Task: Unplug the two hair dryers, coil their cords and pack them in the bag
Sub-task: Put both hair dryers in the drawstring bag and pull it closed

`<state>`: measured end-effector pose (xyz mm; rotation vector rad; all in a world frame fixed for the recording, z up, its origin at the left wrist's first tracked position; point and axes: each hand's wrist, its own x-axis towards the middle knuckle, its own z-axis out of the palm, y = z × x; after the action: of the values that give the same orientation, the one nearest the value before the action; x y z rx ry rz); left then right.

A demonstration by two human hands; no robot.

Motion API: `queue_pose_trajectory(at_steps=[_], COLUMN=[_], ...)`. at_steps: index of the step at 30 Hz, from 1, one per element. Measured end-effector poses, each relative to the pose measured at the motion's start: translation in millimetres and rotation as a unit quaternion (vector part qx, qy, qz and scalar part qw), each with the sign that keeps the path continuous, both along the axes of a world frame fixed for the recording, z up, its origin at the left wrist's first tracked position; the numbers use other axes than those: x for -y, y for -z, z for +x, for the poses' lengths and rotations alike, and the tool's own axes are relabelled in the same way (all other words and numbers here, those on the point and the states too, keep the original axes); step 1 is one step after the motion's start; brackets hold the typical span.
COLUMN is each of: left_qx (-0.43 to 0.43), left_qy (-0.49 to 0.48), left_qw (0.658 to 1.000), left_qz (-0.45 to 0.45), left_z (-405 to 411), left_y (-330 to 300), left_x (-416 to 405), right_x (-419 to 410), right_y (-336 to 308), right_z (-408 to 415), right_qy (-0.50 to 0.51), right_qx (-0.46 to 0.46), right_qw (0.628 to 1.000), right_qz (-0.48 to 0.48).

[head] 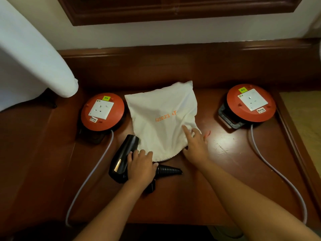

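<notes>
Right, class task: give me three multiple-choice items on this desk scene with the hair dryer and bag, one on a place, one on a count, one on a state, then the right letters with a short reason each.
1. Where does the white bag lie?
A. between the two orange cord reels
B. on top of the left reel
C. hanging on the wall

2. How many orange cord reels stand on the desk?
A. one
B. two
C. four

3. What is plugged into the sockets on the reels?
A. a plug in each
B. a plug in the left one only
C. nothing in either

Answers: 
1 A, the bag sits mid-desk with the left reel and the right reel on either side. 
2 B, only those two show. 
3 C, both white socket faces are bare, while the left hand rests on the black hair dryer and the right hand touches the bag.
</notes>
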<state>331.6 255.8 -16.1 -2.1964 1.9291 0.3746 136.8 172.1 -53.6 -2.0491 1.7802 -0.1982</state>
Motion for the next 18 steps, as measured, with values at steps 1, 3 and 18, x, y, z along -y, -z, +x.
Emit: queue_pose_trajectory(at_steps=[1, 3, 18], left_qx=[0.004, 0.011, -0.173], left_qy=[0.005, 0.008, -0.045], left_qw=[1.000, 1.000, 0.972], left_qz=[0.000, 0.002, -0.152], left_z=[0, 1, 33], left_y=[1, 3, -4], left_x=[0, 0, 24], right_x=[5, 14, -13], right_y=[0, -1, -26], right_z=[3, 7, -46], right_qy=[-0.005, -0.004, 0.026], right_qx=[0.003, 0.027, 0.099], right_qw=[1.000, 0.999, 0.995], right_qz=[0.010, 0.031, 0.016])
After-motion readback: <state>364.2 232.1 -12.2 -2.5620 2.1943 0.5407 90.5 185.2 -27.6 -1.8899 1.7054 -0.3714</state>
